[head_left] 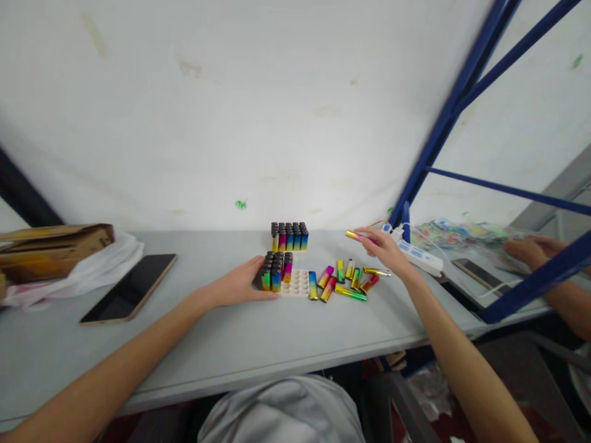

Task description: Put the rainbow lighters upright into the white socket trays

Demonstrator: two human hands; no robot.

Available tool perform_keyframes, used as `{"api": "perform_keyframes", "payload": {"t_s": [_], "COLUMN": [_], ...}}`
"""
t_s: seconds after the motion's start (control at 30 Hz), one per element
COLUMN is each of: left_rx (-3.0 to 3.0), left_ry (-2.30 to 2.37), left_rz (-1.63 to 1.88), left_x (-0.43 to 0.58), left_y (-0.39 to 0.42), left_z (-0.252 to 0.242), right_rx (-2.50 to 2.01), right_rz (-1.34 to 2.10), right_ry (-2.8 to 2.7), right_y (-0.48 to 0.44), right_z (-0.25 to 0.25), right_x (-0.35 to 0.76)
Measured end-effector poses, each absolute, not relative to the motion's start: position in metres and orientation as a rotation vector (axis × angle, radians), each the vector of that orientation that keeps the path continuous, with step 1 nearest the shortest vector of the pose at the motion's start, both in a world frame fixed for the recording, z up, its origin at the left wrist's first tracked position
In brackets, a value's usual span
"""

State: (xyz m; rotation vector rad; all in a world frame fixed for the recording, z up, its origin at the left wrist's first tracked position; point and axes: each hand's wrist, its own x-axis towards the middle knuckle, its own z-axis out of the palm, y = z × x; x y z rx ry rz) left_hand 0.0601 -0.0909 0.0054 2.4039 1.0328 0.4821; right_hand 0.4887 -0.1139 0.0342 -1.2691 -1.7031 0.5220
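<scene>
My left hand point(244, 283) rests on the table at the left side of a white tray point(300, 284), its fingers spread around the tray's edge and the upright black-topped coloured cylinders point(276, 271) standing in it. The right part of that tray shows bare round holes. My right hand point(376, 241) pinches a gold and pink cylinder point(353, 235) above the table. Below it, several loose metallic cylinders point(329, 289) lie beside the tray. Behind the tray stands a second block of black-topped cylinders point(290, 237), close to the wall.
On the left are a dark phone point(132, 289) and a cardboard box point(55, 249) with white plastic. At the right, a power strip point(420, 257) lies by a blue metal frame point(443, 129); beyond it are another person's hands point(530, 251) and a phone point(480, 274).
</scene>
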Motion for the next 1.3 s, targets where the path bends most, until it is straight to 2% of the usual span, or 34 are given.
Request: {"api": "perform_keyframes", "payload": {"t_s": [0.23,0.43,0.83,1.3], "left_rx": [2.41,2.406,2.404,2.394], "left_ry": [1.022,0.988,0.98,0.988], "left_rz": [0.486,0.524,0.556,0.562], "left_x": [0.06,0.06,0.062,0.061], "left_y": [-0.091,-0.095,-0.092,-0.091], "left_z": [0.005,0.007,0.005,0.004], "right_rx": [-0.864,-0.803,-1.199,-0.969], "right_rz": [0.911,1.214,1.154,1.148], "right_ry": [-1.349,-1.476,-1.371,-1.434], "right_y": [-0.083,-0.092,-0.111,-0.111], "right_z": [0.064,0.037,0.014,0.017], "right_x": [0.384,0.33,0.304,0.317]}}
